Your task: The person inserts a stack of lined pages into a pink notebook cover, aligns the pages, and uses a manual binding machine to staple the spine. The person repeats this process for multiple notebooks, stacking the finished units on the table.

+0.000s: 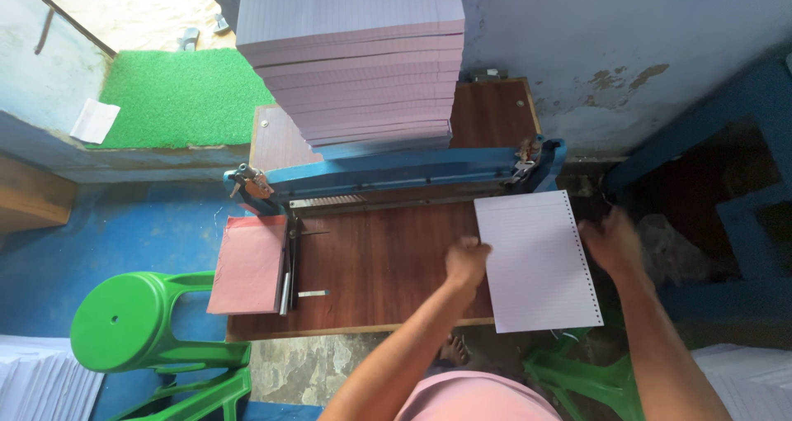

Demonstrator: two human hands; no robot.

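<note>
A sheaf of white ruled paper (536, 260) with a row of punched holes down its right edge lies at the right end of the brown wooden table (379, 264), overhanging the front edge. My left hand (467, 261) is closed against the sheaf's left edge. My right hand (611, 241) is at its right edge, blurred, with fingers curled. Behind the sheaf runs the blue bar of a punching machine (396, 176).
A tall stack of pale ruled paper (363, 58) stands on the machine's back. A pink card pile (247, 264) and a metal tool (289, 272) lie at the table's left. Green plastic stools (140, 322) (586, 376), white paper stacks (37, 380) (747, 380) and a green mat (181, 95) surround it.
</note>
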